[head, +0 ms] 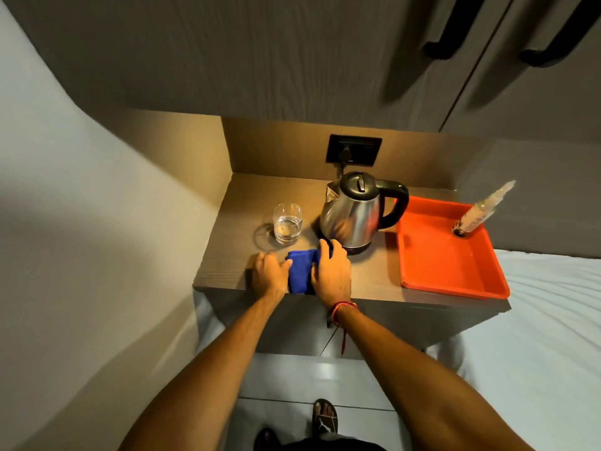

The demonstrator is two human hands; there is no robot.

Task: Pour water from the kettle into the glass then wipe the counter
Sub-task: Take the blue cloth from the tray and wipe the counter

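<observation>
So the glass (287,227) already has water in it, roughly a third full, and the kettle (356,213) is parked on its base at the back of the counter (227,275), plugged into the wall socket (353,150). Looks to me like the pouring part is done and we're on the wipe.

Both hands are on the blue cloth (300,271), which sits folded near the front edge, just in front of the kettle and to the right of the glass. If I were doing this, I'd keep the cloth flat and bunched under one palm, sweep along the front strip first, then go around the glass rather than nudging it, since it stands close by. I can't make out any puddle from here, so wiping the whole bare patch seems the safe bet.

On the grip: the right hand (331,275) lies mostly flat over the cloth's right side, fingers spread and only loosely curled, pressing more than pinching. The left hand (270,271) rests on the counter with its thumb touching the cloth's left edge, not really closed on anything.

The orange tray (422,271) with a bottle (484,209) in it sits off to the right, out of the way.
</observation>
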